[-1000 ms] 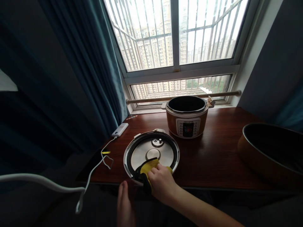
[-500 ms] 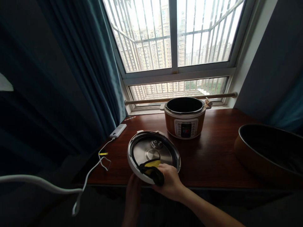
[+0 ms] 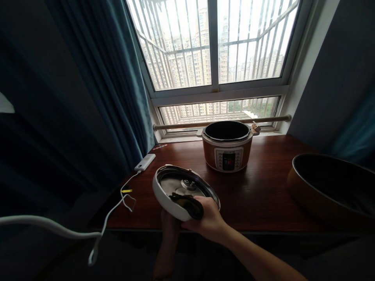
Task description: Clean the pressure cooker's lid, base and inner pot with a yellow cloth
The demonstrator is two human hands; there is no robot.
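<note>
Lid (image 3: pixel 178 186) inner face up but now tipped, near-left edge raised, white outer wall on show; nearly flat on table (image 3: pixel 266 195) a second ago. Over table's front edge, in front of cooker (image 3: pixel 211 154), well apart from pot (image 3: pixel 304 195) on right. Right hand (image 3: pixel 210 216) clamped on cloth (image 3: pixel 193 207), bunched over near rim; yellow patch mostly hidden compared with earlier. Left hand (image 3: pixel 170 222) moved in below near edge, close to right hand; probably propping lid, grip in shadow, cannot tell. Likely meaning: wiping shifted from inner plate to rim, outer wall now reachable. Far-edge contact with table: unclear.
</note>
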